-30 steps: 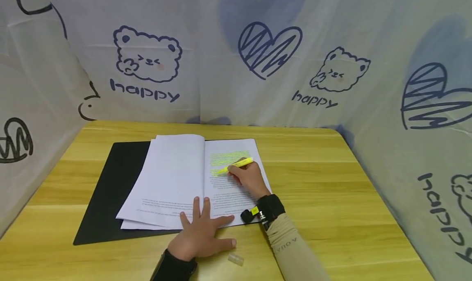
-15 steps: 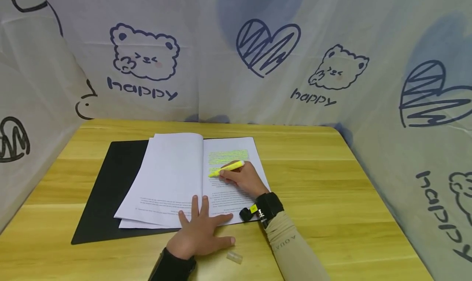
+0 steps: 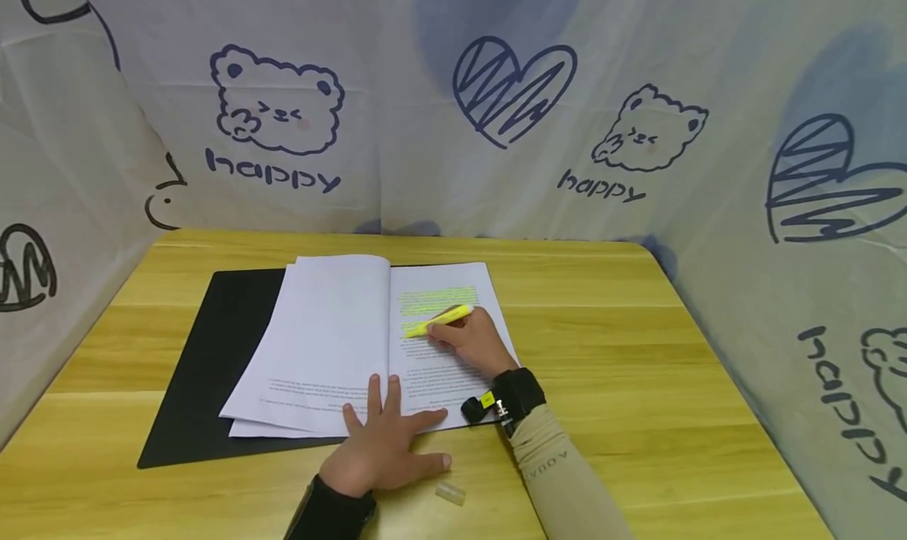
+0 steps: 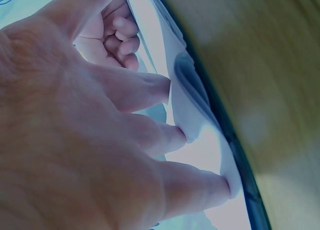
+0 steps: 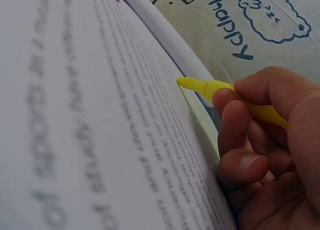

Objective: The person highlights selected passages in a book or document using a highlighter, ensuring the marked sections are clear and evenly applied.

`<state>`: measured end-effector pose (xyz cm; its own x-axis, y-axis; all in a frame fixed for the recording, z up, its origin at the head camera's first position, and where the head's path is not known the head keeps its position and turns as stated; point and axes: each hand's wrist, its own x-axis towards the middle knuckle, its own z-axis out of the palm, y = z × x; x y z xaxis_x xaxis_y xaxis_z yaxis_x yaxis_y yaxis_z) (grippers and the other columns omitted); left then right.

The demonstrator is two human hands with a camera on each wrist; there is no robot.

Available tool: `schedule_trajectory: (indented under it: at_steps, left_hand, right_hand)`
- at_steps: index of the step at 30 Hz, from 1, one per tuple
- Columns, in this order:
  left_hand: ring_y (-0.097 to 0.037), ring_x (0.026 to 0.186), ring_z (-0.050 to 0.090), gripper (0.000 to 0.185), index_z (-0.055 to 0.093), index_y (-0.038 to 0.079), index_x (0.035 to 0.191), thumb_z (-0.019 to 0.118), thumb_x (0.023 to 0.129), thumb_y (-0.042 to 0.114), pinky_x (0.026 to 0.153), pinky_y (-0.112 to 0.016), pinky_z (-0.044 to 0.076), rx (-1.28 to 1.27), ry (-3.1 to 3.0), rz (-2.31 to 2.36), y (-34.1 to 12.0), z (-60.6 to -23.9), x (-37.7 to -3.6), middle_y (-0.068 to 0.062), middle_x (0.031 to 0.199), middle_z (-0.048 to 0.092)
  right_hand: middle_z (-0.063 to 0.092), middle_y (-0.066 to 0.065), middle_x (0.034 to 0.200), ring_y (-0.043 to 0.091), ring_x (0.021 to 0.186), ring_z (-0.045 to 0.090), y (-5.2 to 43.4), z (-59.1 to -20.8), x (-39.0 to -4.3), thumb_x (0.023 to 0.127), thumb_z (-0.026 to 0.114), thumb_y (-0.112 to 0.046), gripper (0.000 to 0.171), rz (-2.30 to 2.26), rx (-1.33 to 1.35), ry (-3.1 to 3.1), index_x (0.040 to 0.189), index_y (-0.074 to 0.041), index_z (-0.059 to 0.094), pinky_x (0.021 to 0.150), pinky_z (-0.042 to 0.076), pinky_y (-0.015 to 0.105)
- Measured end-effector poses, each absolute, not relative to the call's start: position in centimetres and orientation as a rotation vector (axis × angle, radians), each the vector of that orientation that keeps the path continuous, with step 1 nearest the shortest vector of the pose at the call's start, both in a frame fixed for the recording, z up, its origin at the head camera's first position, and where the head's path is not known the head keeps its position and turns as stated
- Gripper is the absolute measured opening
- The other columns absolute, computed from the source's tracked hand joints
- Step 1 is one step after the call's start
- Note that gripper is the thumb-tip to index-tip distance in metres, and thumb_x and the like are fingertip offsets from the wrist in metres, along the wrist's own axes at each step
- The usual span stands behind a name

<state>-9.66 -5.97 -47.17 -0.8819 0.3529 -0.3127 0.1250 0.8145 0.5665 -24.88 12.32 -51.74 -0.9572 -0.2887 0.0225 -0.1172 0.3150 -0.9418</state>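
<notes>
My right hand point(image 3: 475, 343) pinches a yellow highlighter point(image 3: 448, 317) between thumb and fingers. In the right wrist view the tip of the highlighter point(image 5: 210, 87) meets the printed page point(image 5: 100, 120). Yellow marking covers the upper lines of the right-hand page point(image 3: 439, 375) in the head view. With fingers spread, my left hand point(image 3: 386, 449) rests across the lower edge of the open document; its fingertips press the paper in the left wrist view. The turned-over left pages point(image 3: 326, 327) lie mostly blank, with a few printed lines at the bottom.
A black folder or mat point(image 3: 205, 367) lies under the papers and sticks out on the left. Close to my left thumb is a small translucent cap point(image 3: 450, 493) on the wooden table point(image 3: 602, 351). Printed cloth point(image 3: 411, 170) hangs behind and at both sides.
The highlighter's tip has moved left and slightly down to a lower line, then shifted slightly right over the last half second. My left hand stays in place on the paper.
</notes>
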Motion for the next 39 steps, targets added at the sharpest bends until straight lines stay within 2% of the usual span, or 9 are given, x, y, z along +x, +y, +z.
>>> schedule_trajectory:
  at_steps: [5,9,29,39]
  left_hand:
    - [-0.057,0.152,-0.011,0.065,0.063,0.031,0.144,0.074,0.087,0.059,0.103,-0.088,-0.003,0.356,2.598,0.765,-5.9,-47.0,-9.6,-0.036,0.166,0.010]
    - [-0.057,0.152,-0.011,0.064,0.063,0.031,0.144,0.075,0.087,0.059,0.103,-0.088,-0.003,0.352,2.599,0.769,-5.9,-46.9,-9.5,-0.036,0.166,0.010]
    - [-0.057,0.151,-0.012,0.065,0.063,0.030,0.145,0.075,0.087,0.058,0.104,-0.087,-0.004,0.344,2.587,0.773,-5.8,-46.6,-9.5,-0.036,0.166,0.008]
    - [-0.056,0.151,-0.013,0.065,0.063,0.032,0.145,0.075,0.087,0.059,0.103,-0.087,-0.006,0.333,2.587,0.779,-5.8,-47.0,-9.6,-0.036,0.166,0.007]
  right_hand:
    - [0.071,0.006,0.077,0.019,0.069,0.064,13.0,-51.8,-25.1,0.091,0.080,-0.029,0.020,-1.718,-0.295,2.469,0.096,-0.010,0.076,0.065,0.049,0.029]
    - [0.071,0.006,0.079,0.018,0.068,0.064,13.7,-51.9,-25.4,0.090,0.081,-0.026,0.020,-1.741,-0.239,2.478,0.099,-0.008,0.076,0.063,0.050,0.029]
    - [0.065,0.008,0.086,0.022,0.077,0.060,17.2,-51.2,-25.9,0.089,0.075,-0.019,0.018,-1.671,-0.056,2.634,0.094,-0.003,0.069,0.067,0.047,0.030]
    - [0.059,0.008,0.080,0.022,0.069,0.057,19.7,-51.4,-26.3,0.089,0.074,-0.021,0.022,-1.691,0.108,2.613,0.094,-0.001,0.067,0.058,0.042,0.029]
